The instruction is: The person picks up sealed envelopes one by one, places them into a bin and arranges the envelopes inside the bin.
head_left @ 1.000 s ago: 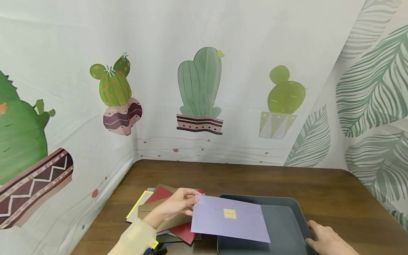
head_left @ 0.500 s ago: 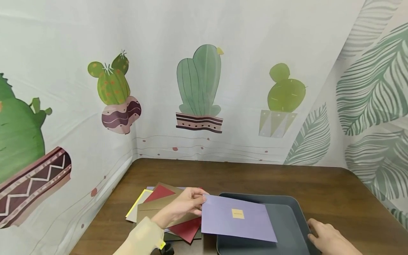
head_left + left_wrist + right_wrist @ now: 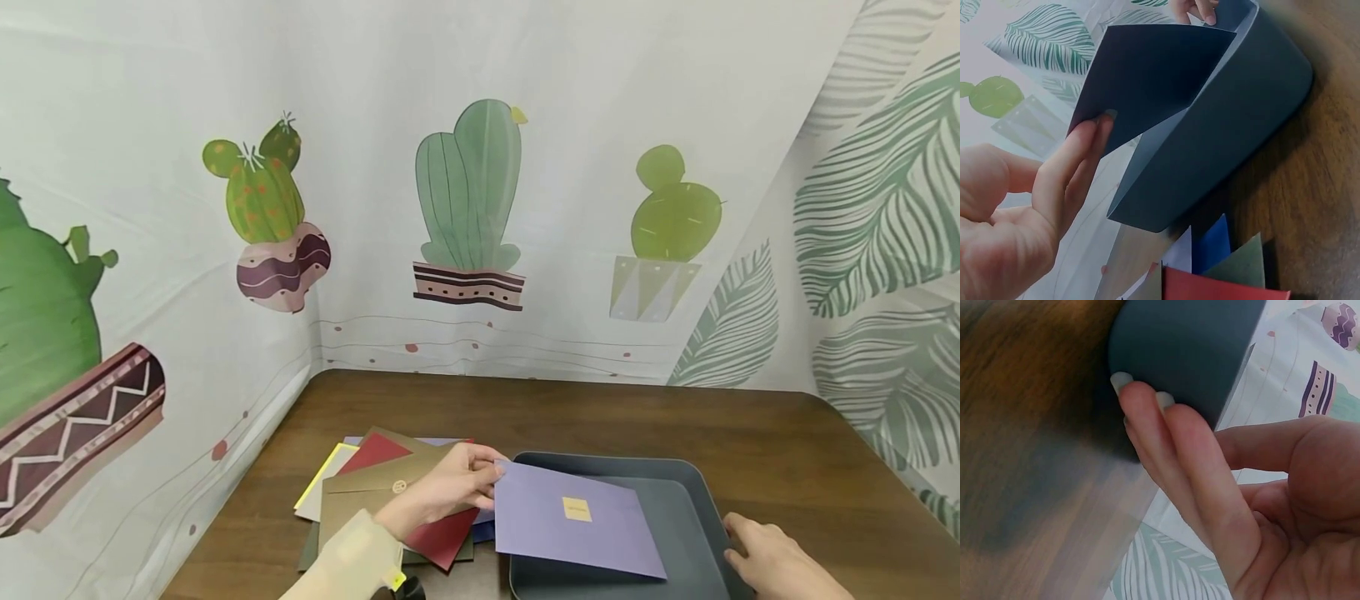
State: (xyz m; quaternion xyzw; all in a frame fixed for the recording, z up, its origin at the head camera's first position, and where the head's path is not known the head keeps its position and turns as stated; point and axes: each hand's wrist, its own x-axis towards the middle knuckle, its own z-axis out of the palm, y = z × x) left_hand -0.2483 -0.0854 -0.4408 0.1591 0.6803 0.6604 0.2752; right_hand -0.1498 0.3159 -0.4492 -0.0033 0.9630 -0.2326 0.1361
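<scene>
My left hand (image 3: 450, 492) pinches the left edge of a purple envelope (image 3: 607, 537) with a small yellow label. Thumb and fingers lie at opposite faces of it. The envelope is held tilted over a dark grey tray (image 3: 686, 517), its right end lower than the left. In the left wrist view its shaded underside (image 3: 1154, 81) reaches past the tray's wall (image 3: 1241, 106). My right hand (image 3: 776, 558) holds the tray's right side. Its fingers (image 3: 1204, 462) press the outer wall, and the thumb passes behind them near the rim, its tip hidden.
Left of the tray lies a loose pile of envelopes: a brown one (image 3: 352, 500) on top, a red one (image 3: 446, 542), a pale yellow-edged one (image 3: 326, 483), plus purple, green and blue edges. The wooden table (image 3: 585, 412) ends at a curtain printed with cacti (image 3: 487, 192).
My left hand has carried the purple envelope rightward, further over the tray, uncovering more of the brown envelope. My right hand stays at the tray's side.
</scene>
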